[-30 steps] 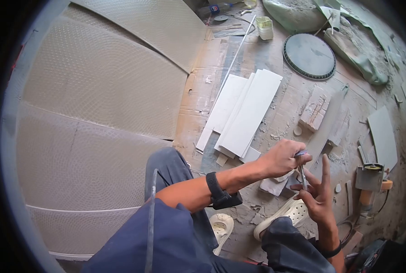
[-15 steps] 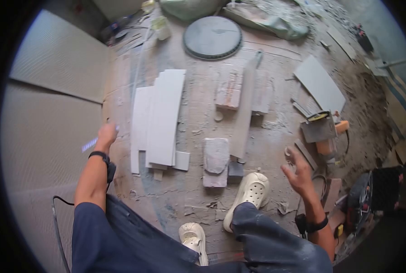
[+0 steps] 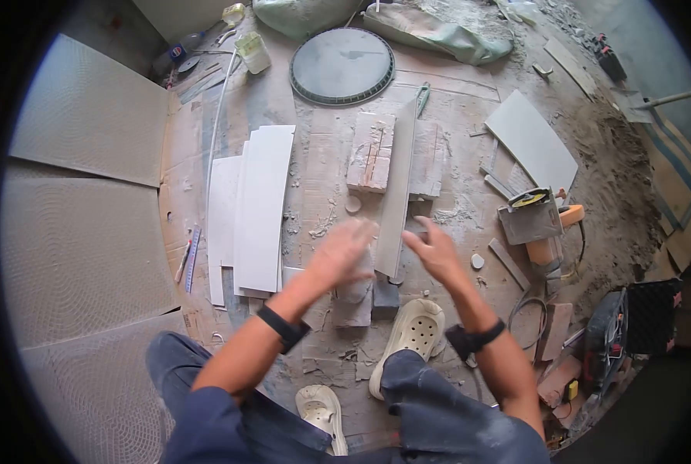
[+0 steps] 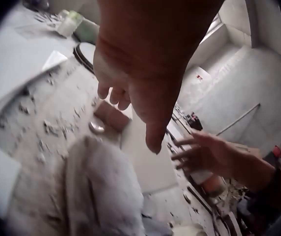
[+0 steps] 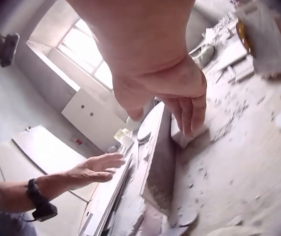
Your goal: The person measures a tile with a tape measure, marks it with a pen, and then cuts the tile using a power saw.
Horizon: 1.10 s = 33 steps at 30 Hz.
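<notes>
Dusty floor [image 3: 316, 166] spreads all around in the head view. 1 long tile [image 3: 396, 205] rests across blocks [image 3: 371, 151], between the 2 hands. The left hand [image 3: 342, 251] is blurry, and the right hand [image 3: 438, 251] has its fingers spread. White boards [image 3: 264, 209] lie left, a saw [image 3: 528, 223] right.

Left wrist view: the left thumb [image 4: 154, 140] hangs over the tile; I cannot tell if it touches.

Right wrist view: the left hand is flat and loose, and a window [image 5: 83, 48] shines far off.
</notes>
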Each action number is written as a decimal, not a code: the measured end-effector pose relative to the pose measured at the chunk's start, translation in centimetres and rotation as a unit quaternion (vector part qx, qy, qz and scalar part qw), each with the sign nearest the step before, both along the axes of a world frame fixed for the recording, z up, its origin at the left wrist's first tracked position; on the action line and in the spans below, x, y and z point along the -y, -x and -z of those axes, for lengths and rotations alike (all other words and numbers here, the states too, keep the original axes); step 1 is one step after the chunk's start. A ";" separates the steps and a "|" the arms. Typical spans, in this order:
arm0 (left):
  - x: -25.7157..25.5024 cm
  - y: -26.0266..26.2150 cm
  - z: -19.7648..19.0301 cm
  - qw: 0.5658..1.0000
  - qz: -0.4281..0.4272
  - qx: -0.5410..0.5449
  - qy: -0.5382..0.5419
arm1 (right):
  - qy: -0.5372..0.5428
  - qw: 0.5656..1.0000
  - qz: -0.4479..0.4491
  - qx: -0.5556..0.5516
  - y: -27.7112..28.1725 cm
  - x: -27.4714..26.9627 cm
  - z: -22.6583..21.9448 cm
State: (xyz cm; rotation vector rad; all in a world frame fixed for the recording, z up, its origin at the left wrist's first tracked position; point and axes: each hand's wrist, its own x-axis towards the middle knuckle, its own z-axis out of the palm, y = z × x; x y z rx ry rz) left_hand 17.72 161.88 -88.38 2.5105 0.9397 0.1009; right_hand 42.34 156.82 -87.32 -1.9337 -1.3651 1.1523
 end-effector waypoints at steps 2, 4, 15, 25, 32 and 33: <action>3.2 -1.9 1.0 0.999 0.037 -0.028 -0.013 | -0.017 0.999 -0.001 0.033 3.1 -0.7 1.5; 4.9 -2.8 1.1 0.999 0.001 -0.045 0.005 | -0.034 0.997 -0.006 0.071 3.3 -0.7 2.7; 5.4 -5.2 3.7 0.992 -0.040 -0.081 -0.085 | -0.056 0.998 0.002 0.015 1.7 -0.8 4.4; 4.6 -6.0 3.3 0.992 -0.066 -0.103 -0.037 | -0.065 0.992 -0.017 0.103 -3.4 1.0 1.0; 4.7 -6.5 3.2 0.989 -0.087 -0.093 -0.079 | -0.178 0.875 0.270 0.361 -28.0 0.9 -6.9; 4.8 -6.5 3.3 0.989 -0.087 -0.092 -0.074 | -0.174 0.875 0.268 0.364 -31.3 0.8 -6.5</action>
